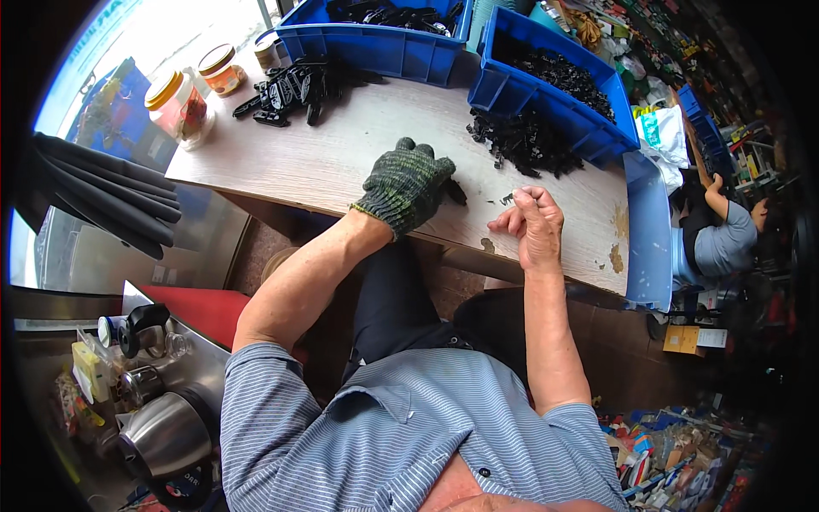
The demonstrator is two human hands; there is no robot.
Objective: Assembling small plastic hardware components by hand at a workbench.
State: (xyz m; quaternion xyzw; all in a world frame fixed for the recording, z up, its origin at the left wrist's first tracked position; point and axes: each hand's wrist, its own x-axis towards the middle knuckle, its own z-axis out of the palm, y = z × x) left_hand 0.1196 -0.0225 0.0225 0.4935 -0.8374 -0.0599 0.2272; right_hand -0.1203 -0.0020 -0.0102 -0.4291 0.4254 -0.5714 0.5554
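A dark green knit glove covers my left hand (406, 183), which is closed over the table's front part. From under its right side sticks out the end of a black plastic part (457, 193); the rest is hidden by the glove. My right hand (537, 224) is bare, its thumb and fingertips pinched together on a small black plastic piece (508, 200). Beyond the right hand lies a loose heap of small black pieces (525, 143). Farther off to the left is a pile of longer black plastic parts (294, 92).
Blue bins hold black parts: one bin (367, 47) at the back, another (554, 98) to the right. Lidded jars (181, 111) stand at the table's left end. A steel kettle (166, 435) sits lower left. Another person (725, 239) is at far right.
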